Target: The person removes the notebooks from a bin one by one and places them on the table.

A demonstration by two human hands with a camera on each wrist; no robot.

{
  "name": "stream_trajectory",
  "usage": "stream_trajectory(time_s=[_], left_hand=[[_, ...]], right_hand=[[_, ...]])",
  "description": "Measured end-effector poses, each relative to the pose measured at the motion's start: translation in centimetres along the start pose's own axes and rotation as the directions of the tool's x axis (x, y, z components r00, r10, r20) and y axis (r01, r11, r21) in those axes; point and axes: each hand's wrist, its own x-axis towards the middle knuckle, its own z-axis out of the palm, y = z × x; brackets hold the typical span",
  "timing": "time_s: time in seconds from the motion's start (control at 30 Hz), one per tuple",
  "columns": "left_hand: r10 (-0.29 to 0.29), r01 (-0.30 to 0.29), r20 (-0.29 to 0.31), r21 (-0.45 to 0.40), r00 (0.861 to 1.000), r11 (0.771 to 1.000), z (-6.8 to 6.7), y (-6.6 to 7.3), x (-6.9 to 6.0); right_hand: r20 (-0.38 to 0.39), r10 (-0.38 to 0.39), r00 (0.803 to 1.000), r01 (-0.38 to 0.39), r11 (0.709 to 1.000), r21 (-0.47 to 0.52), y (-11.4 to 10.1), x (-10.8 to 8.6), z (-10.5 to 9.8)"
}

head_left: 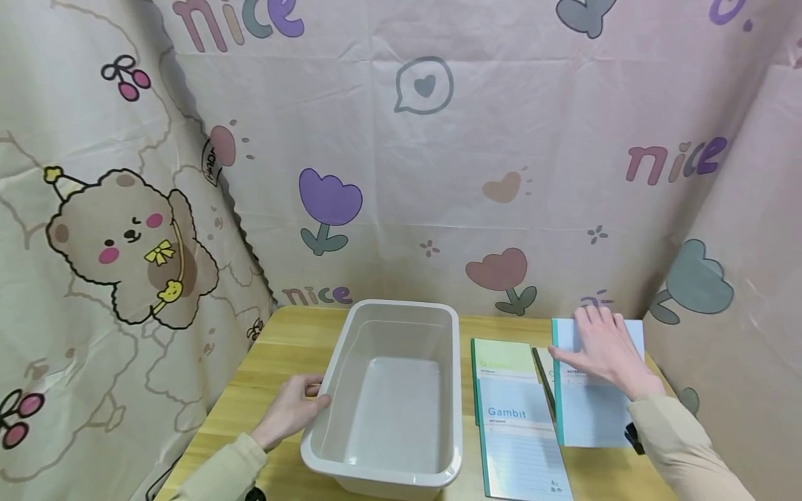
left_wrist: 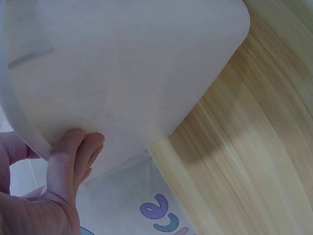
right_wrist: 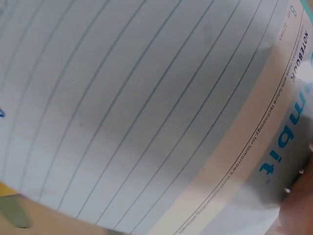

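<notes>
My left hand (head_left: 291,410) pinches the left rim of a pale grey plastic bin (head_left: 454,390), thumb and fingers on either side of the wall. In the left wrist view the bin's outer side (left_wrist: 127,73) fills the upper part, fingertips pressed on it. On the right, my right hand (head_left: 604,348) spreads over a light blue notebook (head_left: 592,417), thumb at its teal spine, fingers reaching over the top edge. The right wrist view shows its lined cover (right_wrist: 137,98) close up. Beside it lie a blue Gambit notebook (head_left: 523,452) and a yellow-green notebook (head_left: 501,353), overlapping.
A dark-spined notebook (head_left: 544,379) lies partly hidden between the stacks. The wooden table (head_left: 301,341) runs under everything. A printed curtain (head_left: 407,195) hangs behind and along both sides. A thin dark cable (head_left: 159,480) shows at the lower left.
</notes>
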Motion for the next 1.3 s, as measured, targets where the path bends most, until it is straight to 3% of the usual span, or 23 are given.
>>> stream_trajectory(time_s=[0.3,0.57,0.93,1.3], left_hand=[[0.011,-0.011,0.006,-0.003,1.000,1.000,-0.1,0.0,-0.1],[0.019,-0.018,0.022,-0.008,1.000,1.000,-0.2,-0.2,-0.1],[0.027,-0.027,0.021,-0.014,0.999,1.000,-0.2,-0.3,-0.1],[0.007,-0.007,0.004,-0.008,1.000,1.000,-0.1,-0.2,0.0]], right_hand=[[0.094,0.032,0.995,-0.034,0.999,0.016,2.4,-3.8,3.9],[0.159,0.064,0.985,-0.070,0.997,0.032,3.1,-5.6,5.9],[0.146,0.091,0.985,-0.108,0.988,0.113,2.9,-6.0,6.4],[0.159,0.099,0.982,-0.119,0.985,0.124,2.4,-5.7,5.9]])
